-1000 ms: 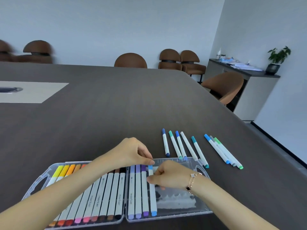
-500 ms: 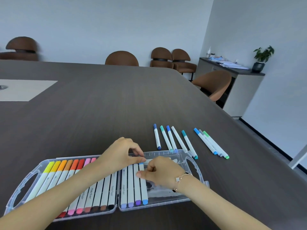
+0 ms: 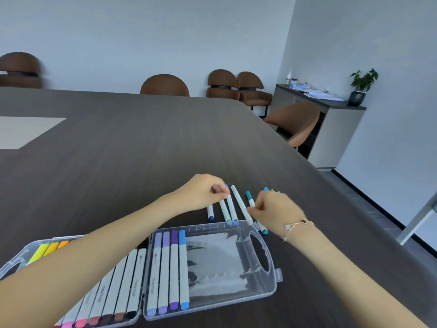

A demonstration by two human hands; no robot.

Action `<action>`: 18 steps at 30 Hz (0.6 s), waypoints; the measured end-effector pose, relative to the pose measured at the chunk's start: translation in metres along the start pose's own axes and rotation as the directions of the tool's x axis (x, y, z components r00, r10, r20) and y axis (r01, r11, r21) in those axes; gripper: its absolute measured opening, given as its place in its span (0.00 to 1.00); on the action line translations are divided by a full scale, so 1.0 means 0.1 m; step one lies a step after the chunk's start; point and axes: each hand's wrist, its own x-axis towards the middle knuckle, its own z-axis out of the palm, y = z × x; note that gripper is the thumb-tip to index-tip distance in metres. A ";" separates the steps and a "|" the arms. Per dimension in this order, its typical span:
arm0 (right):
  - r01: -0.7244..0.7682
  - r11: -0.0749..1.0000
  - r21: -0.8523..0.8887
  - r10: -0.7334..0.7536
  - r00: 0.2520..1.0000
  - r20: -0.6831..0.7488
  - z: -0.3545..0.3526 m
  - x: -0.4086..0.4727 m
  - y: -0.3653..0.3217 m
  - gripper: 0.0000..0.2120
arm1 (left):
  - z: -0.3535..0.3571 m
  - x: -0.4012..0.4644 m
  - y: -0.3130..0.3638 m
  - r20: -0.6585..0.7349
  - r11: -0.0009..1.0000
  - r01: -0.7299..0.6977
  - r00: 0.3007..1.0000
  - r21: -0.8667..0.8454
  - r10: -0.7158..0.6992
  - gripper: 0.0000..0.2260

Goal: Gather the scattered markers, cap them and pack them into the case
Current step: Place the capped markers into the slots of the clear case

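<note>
The clear marker case (image 3: 272, 287) lies open at the table's near edge. Its left half is full of markers, partly under my left forearm. Its right half holds a few markers, the last one light blue (image 3: 183, 268), beside bare slots. Just beyond the case lie loose markers: dark blue (image 3: 210, 213), green-teal (image 3: 224, 210), blue (image 3: 232, 209), a pale one (image 3: 240, 204) and teal (image 3: 248, 196). My left hand (image 3: 203, 192) pinches the far end of the blue marker. My right hand (image 3: 276, 209) has its curled fingertips on the teal marker's body, next to the pale one.
More loose markers (image 3: 266, 188) peek out behind my right hand. The dark wooden table (image 3: 118, 150) stretches far ahead, with a pale inset panel (image 3: 23, 131) at the left. Brown chairs (image 3: 165, 85) ring it. A cabinet with a plant (image 3: 363, 84) stands at the right.
Both hands left the light blue marker seated in the case's right half. They moved forward over the case rim to the loose markers. The view tilted down and shifted.
</note>
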 end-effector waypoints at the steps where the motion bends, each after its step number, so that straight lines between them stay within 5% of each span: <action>1: -0.059 0.996 -0.062 0.055 0.997 -0.056 -0.04 0.07 0.16 0.10 | 0.08 0.17 0.04 0.007 1.000 0.009 1.000 -0.021 -0.009 0.09; 9: -0.194 0.969 -0.154 0.194 0.981 -0.018 0.11 0.28 0.57 0.13 | 0.65 1.06 0.26 0.158 0.996 0.069 0.985 0.049 -0.076 0.15; 18: -0.143 0.979 -0.148 0.131 0.987 -0.090 0.13 0.25 0.38 0.10 | 0.54 0.91 0.20 0.065 0.995 0.098 0.993 -0.033 -0.096 0.12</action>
